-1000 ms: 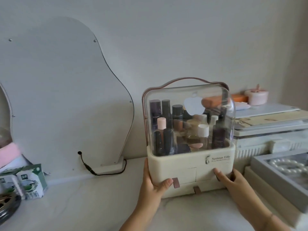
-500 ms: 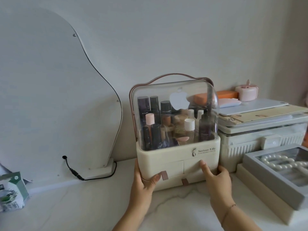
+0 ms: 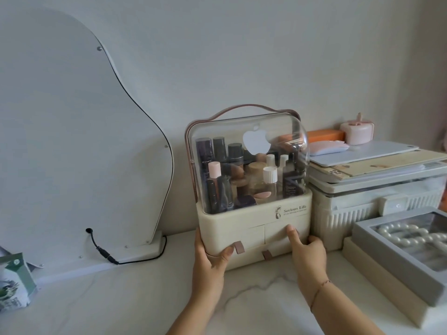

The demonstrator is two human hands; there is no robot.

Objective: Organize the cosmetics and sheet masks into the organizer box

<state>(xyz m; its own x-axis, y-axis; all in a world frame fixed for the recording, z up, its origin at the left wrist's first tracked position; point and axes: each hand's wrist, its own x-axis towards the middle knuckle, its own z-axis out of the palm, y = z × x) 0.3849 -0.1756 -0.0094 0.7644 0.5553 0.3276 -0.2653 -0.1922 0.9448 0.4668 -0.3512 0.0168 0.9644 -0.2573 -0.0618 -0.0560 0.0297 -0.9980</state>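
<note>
The upright box (image 3: 251, 228) is clasped at its base by 2 hands, left hand (image 3: 210, 261) and right hand (image 3: 309, 252) curled round opposite sides.

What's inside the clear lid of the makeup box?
In the organizer box: upright bottles and tubes, a pink sponge. Its drawers are shut, so their insides are hidden.

The organizer box (image 3: 254, 228) backs onto the wall; just beside its right flank a ribbed bin (image 3: 377, 201) leaves only a narrow slot, filled by the right hand (image 3: 307, 250); right and forward of the box a grey tray (image 3: 399, 257) blocks the counter (image 3: 121, 298); left of the box, past the gripping left hand (image 3: 210, 259), passage stays open up to a black cable (image 3: 135, 258) and a leaning mirror panel (image 3: 72, 153); in front, bare marble allows approach.
</note>
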